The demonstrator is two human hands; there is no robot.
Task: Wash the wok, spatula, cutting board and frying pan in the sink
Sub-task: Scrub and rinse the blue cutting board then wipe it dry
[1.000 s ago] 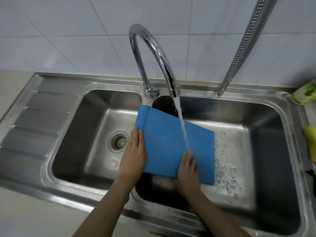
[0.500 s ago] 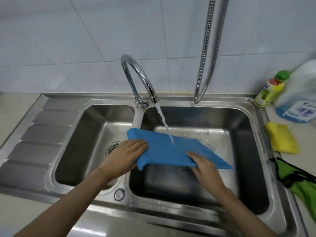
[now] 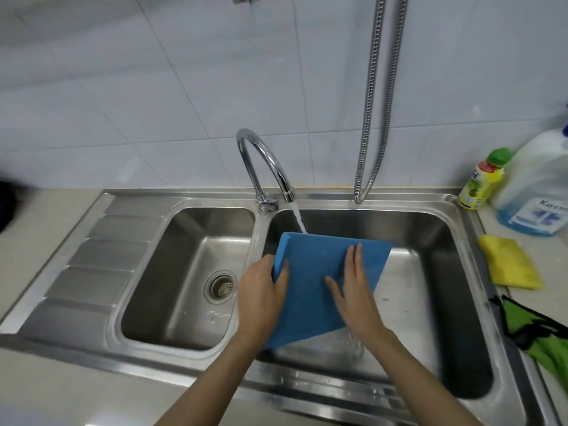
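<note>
A blue cutting board point(image 3: 319, 278) is held tilted over the right basin of a steel double sink point(image 3: 362, 201), its far edge raised toward the tap point(image 3: 264, 167). Water from the tap is seen striking the board's top edge. The board's left edge is gripped by the left hand point(image 3: 261, 298), thumb curled over the front face. The right hand point(image 3: 356, 290) is laid flat on the board, fingers straight and slightly spread. A drain point(image 3: 220, 285) is seen in the left basin. On the counter to the right, a yellow cloth point(image 3: 510, 262), a green-capped bottle point(image 3: 482, 179), a large jug point(image 3: 538, 195) and a green cloth point(image 3: 541, 333) are placed.
</note>
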